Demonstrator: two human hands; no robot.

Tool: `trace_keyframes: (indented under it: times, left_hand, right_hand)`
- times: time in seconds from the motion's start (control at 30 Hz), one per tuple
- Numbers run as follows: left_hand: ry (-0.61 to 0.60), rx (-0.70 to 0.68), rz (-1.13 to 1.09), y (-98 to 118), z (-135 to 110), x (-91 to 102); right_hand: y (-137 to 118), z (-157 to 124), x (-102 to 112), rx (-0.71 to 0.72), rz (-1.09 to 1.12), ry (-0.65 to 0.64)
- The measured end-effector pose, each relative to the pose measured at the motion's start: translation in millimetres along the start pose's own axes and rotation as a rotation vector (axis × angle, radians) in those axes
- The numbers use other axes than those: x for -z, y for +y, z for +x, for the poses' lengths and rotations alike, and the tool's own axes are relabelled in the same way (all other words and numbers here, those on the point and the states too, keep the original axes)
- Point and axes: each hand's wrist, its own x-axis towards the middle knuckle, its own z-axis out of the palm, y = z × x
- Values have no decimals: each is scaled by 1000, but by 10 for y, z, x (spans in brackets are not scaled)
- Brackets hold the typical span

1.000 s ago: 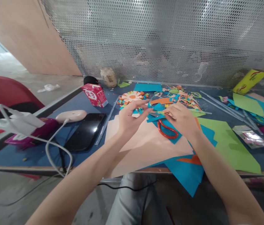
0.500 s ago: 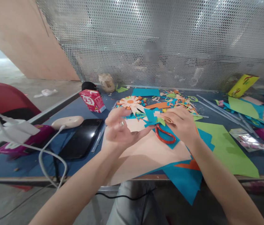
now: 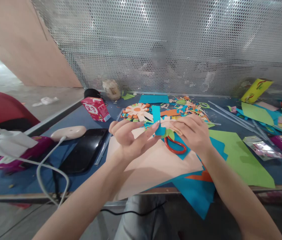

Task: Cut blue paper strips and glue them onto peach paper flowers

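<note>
Near the middle of the desk [image 3: 71, 120], the person's right hand [image 3: 194, 136] had its fingers closed narrowly on a piece of folded peach paper [image 3: 178, 130], raised above the sheets. A green paper piece [image 3: 170, 134] showed just beside those fingertips. The left hand [image 3: 132, 141] faced it with a fingertip against an upright blue paper strip [image 3: 156, 113]; whether its fingers gripped the strip I could not tell. The other left fingers were loosely bent.

Just below lay the red handle [image 3: 174, 147] of a tool whose far end was hidden. Under the hands a large peach sheet [image 3: 141, 173] reached to the front edge, and blue sheets [image 3: 196, 196] hung over that edge. A green sheet [image 3: 243, 160] lay right of them. Toward the back edge sat a paper flower [image 3: 137, 110] and a heap of coloured scraps [image 3: 188, 108]. Nearer the left edge were a black phone [image 3: 84, 151] and a pink box [image 3: 96, 109].
</note>
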Motion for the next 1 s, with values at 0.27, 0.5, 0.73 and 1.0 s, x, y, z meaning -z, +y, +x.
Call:
trace_keyframes:
  times: [0.27,0.5,0.73,1.0]
  left_hand:
    - [76,-395,213,122,198,15]
    - [152,-333,56,175,219,49]
    - [108,-327,-102,238,260,72]
    - [32,-199,-35,215,184,35]
  right_hand:
    - [13,-16,-7,-34,23,-50]
    - [15,-12,22,2,-24,-76]
    - [20,2,26,3,-91,-61]
    - [48,-21,12,-78,40,-75]
